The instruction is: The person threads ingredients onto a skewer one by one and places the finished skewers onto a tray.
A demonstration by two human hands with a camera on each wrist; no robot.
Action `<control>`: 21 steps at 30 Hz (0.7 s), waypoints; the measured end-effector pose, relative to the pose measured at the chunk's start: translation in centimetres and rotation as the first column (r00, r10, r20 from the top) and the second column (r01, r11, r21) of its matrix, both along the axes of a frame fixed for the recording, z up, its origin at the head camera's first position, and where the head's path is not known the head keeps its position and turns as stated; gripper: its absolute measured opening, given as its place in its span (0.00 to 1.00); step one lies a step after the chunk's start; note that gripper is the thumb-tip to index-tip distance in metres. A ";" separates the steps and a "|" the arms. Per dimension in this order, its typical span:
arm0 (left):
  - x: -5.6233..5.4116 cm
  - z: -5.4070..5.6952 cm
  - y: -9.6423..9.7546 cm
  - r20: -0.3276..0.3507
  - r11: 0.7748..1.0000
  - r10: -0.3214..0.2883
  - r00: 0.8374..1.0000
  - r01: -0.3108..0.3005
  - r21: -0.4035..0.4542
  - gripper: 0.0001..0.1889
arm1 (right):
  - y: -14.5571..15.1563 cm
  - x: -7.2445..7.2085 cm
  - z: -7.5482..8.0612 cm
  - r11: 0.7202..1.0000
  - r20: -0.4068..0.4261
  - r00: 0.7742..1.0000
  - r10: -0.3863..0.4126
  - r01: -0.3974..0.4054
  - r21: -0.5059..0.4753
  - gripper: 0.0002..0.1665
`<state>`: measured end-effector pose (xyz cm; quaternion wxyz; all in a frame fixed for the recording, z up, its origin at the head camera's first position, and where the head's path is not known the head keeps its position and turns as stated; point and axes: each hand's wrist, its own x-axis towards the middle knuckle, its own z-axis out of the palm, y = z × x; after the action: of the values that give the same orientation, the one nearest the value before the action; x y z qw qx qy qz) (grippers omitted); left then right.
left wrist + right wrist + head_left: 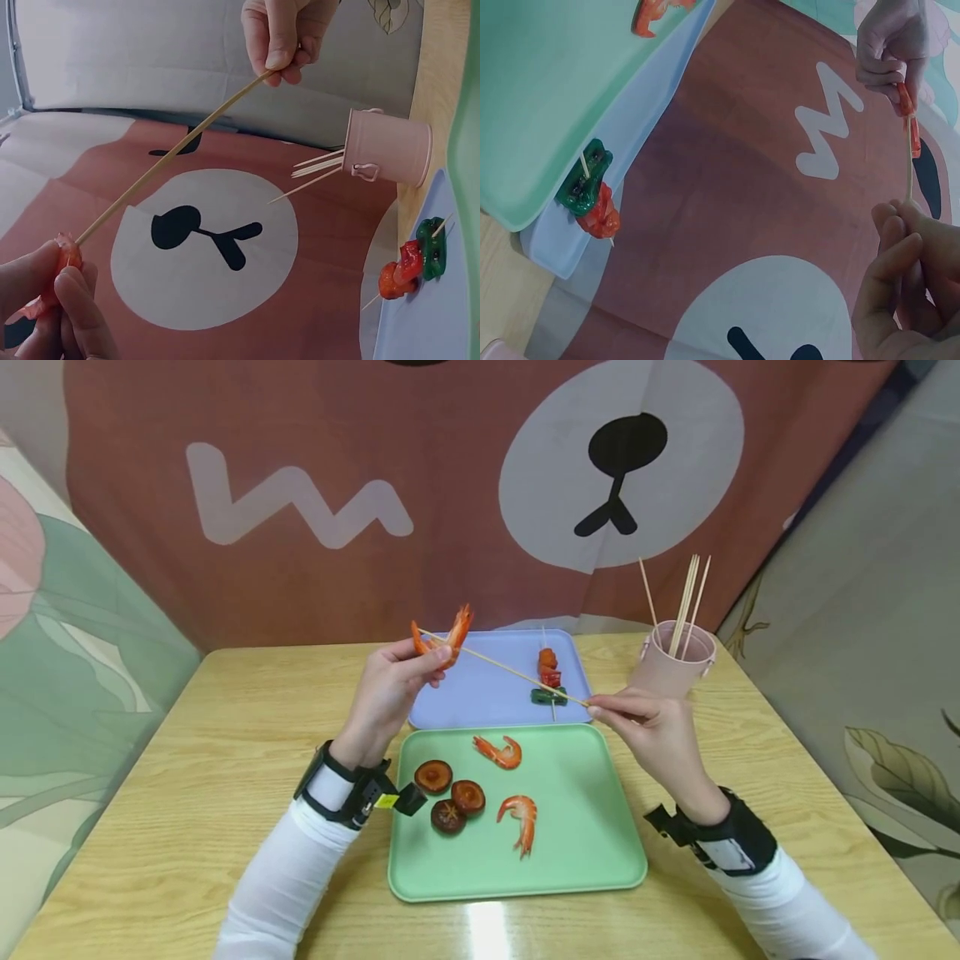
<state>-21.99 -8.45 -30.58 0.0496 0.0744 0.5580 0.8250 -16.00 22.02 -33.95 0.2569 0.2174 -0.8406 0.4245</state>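
Above the blue tray, my left hand [393,687] pinches a curved orange-red shrimp [455,635] between thumb and fingers. A thin wooden skewer [517,672] runs through the shrimp, its tip showing just past it on the left. My right hand [654,727] pinches the skewer's other end, to the right of the trays. In the left wrist view the skewer [169,155] slants from the right fingers down to the shrimp. Two more shrimp, one [501,752] near the back and one [522,823] near the middle, lie on the green tray [585,868] with several brown mushrooms [468,797].
Behind the green tray is a blue tray [487,706] bearing a finished-looking skewer of red, orange and green pieces [550,678]. A pink bucket [684,647] with several bare skewers stands at the back right. A printed cloth [337,585] hangs behind the wooden table [187,793].
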 end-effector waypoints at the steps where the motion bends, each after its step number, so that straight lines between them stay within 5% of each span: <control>1: 0.0 0.0 0.0 -0.001 1.000 -0.006 1.000 0.006 -0.007 0.07 | 0.0 0.0 0.0 1.000 -0.002 1.000 -0.005 0.005 0.003 0.10; 13: 0.1 -0.2 0.0 0.005 0.998 -0.004 1.000 0.005 -0.062 0.04 | 0.1 0.1 -0.3 1.000 0.010 1.000 -0.013 0.013 0.026 0.09; 21: -0.2 0.0 -0.5 -0.149 0.991 0.029 0.988 -0.048 -0.129 0.05 | -0.3 0.1 -0.2 1.000 0.102 0.994 0.023 -0.021 -0.014 0.08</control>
<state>-22.16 -8.95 -30.55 -0.0028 0.1206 0.6147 0.7795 -15.90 21.76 -34.17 0.2101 0.2029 -0.8475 0.4431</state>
